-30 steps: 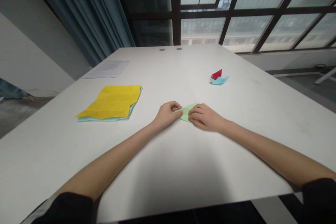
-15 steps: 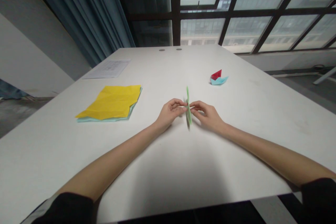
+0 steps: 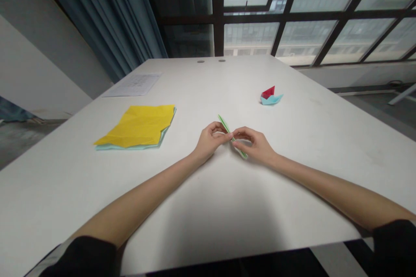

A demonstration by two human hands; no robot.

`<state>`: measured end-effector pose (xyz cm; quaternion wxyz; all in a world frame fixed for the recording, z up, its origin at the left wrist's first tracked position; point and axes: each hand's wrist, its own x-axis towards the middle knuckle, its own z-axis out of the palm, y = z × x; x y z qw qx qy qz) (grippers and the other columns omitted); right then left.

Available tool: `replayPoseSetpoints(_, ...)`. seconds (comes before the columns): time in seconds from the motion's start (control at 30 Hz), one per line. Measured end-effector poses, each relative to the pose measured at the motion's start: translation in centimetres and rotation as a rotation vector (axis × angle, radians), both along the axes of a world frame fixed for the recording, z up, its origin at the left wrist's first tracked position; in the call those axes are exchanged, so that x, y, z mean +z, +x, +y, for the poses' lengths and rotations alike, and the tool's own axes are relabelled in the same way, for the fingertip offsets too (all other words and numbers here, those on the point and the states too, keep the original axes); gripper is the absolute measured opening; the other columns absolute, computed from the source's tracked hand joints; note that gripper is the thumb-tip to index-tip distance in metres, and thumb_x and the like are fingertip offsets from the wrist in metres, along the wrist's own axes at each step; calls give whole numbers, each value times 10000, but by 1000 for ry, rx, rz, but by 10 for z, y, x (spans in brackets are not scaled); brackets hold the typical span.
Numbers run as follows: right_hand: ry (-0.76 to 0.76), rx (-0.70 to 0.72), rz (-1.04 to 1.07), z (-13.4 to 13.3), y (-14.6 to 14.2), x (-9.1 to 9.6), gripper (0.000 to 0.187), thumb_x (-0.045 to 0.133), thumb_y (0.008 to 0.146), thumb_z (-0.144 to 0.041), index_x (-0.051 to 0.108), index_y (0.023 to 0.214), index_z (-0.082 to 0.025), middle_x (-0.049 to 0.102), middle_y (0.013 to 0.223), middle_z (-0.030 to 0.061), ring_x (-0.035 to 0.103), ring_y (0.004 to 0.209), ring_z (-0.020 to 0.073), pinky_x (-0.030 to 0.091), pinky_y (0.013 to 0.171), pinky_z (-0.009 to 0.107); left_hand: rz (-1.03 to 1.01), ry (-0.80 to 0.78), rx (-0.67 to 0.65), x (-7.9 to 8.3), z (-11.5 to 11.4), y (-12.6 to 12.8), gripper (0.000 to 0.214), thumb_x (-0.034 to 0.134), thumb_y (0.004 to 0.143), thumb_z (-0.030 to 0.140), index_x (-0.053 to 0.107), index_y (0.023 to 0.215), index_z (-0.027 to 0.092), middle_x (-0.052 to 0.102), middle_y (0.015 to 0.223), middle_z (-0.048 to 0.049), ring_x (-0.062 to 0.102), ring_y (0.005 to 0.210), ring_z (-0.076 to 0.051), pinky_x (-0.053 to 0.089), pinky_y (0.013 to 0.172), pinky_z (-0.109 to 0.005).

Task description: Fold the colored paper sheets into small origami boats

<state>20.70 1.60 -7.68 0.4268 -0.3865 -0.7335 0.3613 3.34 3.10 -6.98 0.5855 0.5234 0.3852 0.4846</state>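
A piece of folded green paper (image 3: pixel 222 122) is held edge-on between both hands, just above the white table (image 3: pixel 208 207). It looks like a thin strip slanting from upper left to lower right. My left hand (image 3: pixel 211 140) pinches its middle from the left, thumb and fingers closed. From the other side my right hand (image 3: pixel 255 143) grips it with thumb and fingertips, close to the left fingertips. The paper's lower end shows below the right thumb. Its broad faces are turned out of sight.
To the left lies a stack of yellow paper (image 3: pixel 139 125) with light blue sheets under it. A small red and blue folded paper boat (image 3: pixel 271 99) stands at the right. Farther back on the left is a printed sheet (image 3: pixel 133 85). Windows and a curtain (image 3: pixel 107 13) border the table.
The green paper has turned from nearly upright to a slant, its top tipping left and its lower end swinging right. Both hands have come closer together on it.
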Motion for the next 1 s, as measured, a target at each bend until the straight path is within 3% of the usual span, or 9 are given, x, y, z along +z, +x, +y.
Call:
replayPoseSetpoints(0.43,-27,11,40,1,0,-1,198,582,808,-316,570,968,-200,672,957,49,653,883,167,511,840,331,6,29,-11,-2,0,-1,280,686,622,216,539,847,137,594,767,8,573,673,-98,443,677,-236)
replayPoseSetpoints(0.6,110,2,-98,-2,0,5,179,531,825,-253,558,996,-208,675,969,40,651,909,168,507,845,316,25,68,33,-3,-2,2,278,548,597,115,492,865,158,584,739,28,571,684,-102,446,649,-221)
replayPoseSetpoints(0.8,265,-38,-248,-6,-3,3,216,486,821,-183,539,1028,-214,686,949,34,658,878,160,510,801,295,200,107,36,-4,-12,7,324,554,639,130,399,914,201,572,714,58,566,566,-81,391,512,-175)
replayPoseSetpoints(1.0,342,-95,-291,-5,0,5,205,466,834,-178,545,1022,-206,687,914,36,661,816,148,509,755,260,260,150,71,-5,-12,5,300,497,659,117,388,922,213,566,739,51,574,549,-93,389,493,-190)
